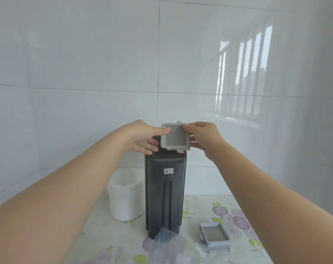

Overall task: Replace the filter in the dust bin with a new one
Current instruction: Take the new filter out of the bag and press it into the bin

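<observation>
- We have the dust bin (164, 193) standing upright on the floral tablecloth (209, 210), its long axis vertical and its open top end up near our hands.
- Both hands hold 1 filter (175, 137) just above that open top: the left hand (141, 137) pinches its left edge between thumb and fingers, and the right hand (203, 139) clamps its right edge the same way.
- The filter is tilted, with its pleated face turned toward us and slightly up; its lower edge sits at the bin's top rim. We cannot tell whether it touches the rim.
- A 2nd filter (215, 236) lies flat on the cloth to the right of the bin's foot, well apart from the hands, pleats facing up. Its pleats look darker.
- Crumpled clear plastic wrap (169, 242) lies in front of the bin, and a white container (124, 199) stands just beside the bin on its left.
- Our judgement: the darker filter on the cloth looks like the old 1, so we are probably at the step of seating the new filter in the bin's top.
- The next move would call for tipping the filter level, lining its frame and tabs up with the opening, and pressing it down evenly with both hands.
</observation>
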`<action>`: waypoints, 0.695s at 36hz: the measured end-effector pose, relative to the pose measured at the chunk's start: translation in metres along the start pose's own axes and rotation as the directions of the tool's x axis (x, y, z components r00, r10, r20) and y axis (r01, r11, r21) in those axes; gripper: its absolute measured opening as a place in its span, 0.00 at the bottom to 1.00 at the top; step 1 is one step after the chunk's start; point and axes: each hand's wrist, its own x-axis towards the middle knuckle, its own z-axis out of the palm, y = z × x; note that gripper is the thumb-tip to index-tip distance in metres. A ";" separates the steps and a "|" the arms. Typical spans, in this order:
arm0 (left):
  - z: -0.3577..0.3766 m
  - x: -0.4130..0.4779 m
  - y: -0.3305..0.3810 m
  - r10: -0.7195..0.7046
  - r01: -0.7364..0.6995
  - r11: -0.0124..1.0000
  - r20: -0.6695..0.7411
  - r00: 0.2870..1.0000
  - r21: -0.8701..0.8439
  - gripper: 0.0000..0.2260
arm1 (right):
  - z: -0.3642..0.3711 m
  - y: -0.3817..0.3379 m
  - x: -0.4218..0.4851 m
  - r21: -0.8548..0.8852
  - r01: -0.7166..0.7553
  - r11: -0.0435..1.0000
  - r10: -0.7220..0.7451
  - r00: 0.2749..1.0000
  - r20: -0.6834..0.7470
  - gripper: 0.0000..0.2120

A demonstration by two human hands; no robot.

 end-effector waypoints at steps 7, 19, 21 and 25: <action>-0.001 0.007 -0.005 -0.016 0.020 0.999 0.079 0.997 -0.049 0.12 | 0.014 0.002 0.011 0.142 -0.014 0.990 0.030 0.993 -0.116 0.14; -0.008 0.023 -0.009 0.053 -0.082 0.987 -0.202 0.978 -0.141 0.07 | 0.022 0.009 0.019 -0.076 0.030 0.997 -0.040 0.991 -0.130 0.10; -0.008 0.026 -0.011 0.087 -0.121 0.986 -0.271 0.959 -0.114 0.05 | 0.021 0.013 0.021 -0.160 0.029 0.987 -0.052 0.989 -0.141 0.11; -0.007 0.031 -0.017 0.126 -0.161 0.983 -0.312 0.942 -0.088 0.04 | 0.018 0.019 0.020 -0.262 0.011 0.965 -0.048 0.990 -0.134 0.12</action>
